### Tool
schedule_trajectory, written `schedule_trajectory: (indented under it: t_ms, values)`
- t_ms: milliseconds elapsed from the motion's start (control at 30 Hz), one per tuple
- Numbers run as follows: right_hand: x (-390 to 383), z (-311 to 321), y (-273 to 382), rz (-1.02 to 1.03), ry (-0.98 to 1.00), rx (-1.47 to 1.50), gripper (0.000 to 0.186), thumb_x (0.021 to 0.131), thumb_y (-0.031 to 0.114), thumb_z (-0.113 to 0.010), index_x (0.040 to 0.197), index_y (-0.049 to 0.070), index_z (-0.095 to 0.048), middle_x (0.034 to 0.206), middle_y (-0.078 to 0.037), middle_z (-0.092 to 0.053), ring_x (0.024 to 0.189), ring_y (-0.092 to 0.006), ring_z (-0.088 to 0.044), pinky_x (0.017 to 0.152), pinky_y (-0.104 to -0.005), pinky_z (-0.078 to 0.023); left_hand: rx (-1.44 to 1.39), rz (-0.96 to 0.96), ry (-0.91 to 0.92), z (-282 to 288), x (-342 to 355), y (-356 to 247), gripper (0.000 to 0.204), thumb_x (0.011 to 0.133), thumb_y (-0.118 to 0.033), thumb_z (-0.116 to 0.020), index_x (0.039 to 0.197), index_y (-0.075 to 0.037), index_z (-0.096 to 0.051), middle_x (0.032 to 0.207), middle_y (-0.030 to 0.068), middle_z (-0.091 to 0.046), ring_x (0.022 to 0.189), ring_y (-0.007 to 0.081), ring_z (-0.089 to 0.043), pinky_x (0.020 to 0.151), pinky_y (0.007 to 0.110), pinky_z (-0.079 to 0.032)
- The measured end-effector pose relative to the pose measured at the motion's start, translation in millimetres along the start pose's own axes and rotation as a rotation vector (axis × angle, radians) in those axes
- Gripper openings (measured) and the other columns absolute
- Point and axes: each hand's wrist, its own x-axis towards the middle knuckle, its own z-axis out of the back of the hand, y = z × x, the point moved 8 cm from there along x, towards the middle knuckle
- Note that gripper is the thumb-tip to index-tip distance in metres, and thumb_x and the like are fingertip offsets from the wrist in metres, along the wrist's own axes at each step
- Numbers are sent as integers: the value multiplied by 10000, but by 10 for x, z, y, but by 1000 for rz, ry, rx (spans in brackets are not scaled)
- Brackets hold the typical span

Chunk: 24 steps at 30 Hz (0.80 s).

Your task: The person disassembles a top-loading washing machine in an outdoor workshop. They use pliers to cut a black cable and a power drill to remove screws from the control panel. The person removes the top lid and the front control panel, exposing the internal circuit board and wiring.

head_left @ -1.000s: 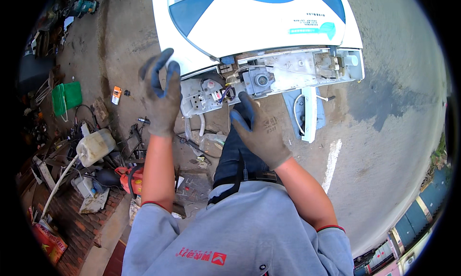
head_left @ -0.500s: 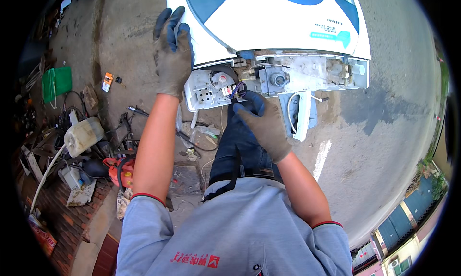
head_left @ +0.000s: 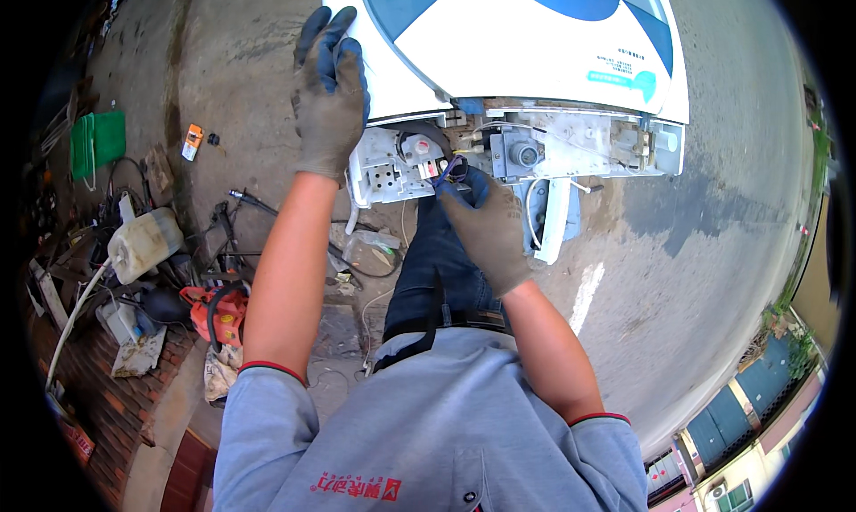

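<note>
A white-and-blue household appliance [head_left: 499, 44], possibly a washing machine, is in front of me with its near compartment exposed. My left hand [head_left: 328, 111], in a grey-brown and blue work glove, rests on the casing's left edge, fingers extended. Below it lies a white plastic panel [head_left: 383, 175] with holes and a round part. My right hand [head_left: 489, 231], gloved alike, has thumb and fingers closed at a bundle of purple and dark wires [head_left: 453, 168] by this panel. The fingertips partly hide the wires. Right of them sits a grey block with a round fitting [head_left: 524, 155].
A white bar [head_left: 555, 222] hangs below the compartment. On the ground at left are a green container [head_left: 97, 145], an orange-and-white packet [head_left: 192, 142], a whitish plastic jug [head_left: 145, 245] and a red chainsaw-like machine [head_left: 217, 314]. Hoses and scraps lie beside my legs [head_left: 437, 262].
My right hand has shifted slightly left, its fingertips now closing around the wires. The left hand stays on the casing edge. The whole view has moved a little.
</note>
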Motion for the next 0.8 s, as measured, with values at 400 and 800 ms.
schedule_trajectory:
  t_ms: [400,800]
  values:
    - [-84,-207,-182,-336,66,860,194,920,150,-606,979,-23,-667,711,-88,-674,548,-119,-595,521,-222,-461,40,-8,-46,5,-10,147,330,974,-302,-521,1243,-127,-598,1313,50,-557,1195,245,-516,978,361,-431]
    - [-32,-127,-282,-232,109,778,330,951,234,-594,1021,-88,-625,706,-180,-674,571,-250,-667,520,-335,-566,21,76,-29,39,-12,93,392,975,-417,-491,1248,-168,-623,1370,60,-481,1227,257,-512,1015,367,-411]
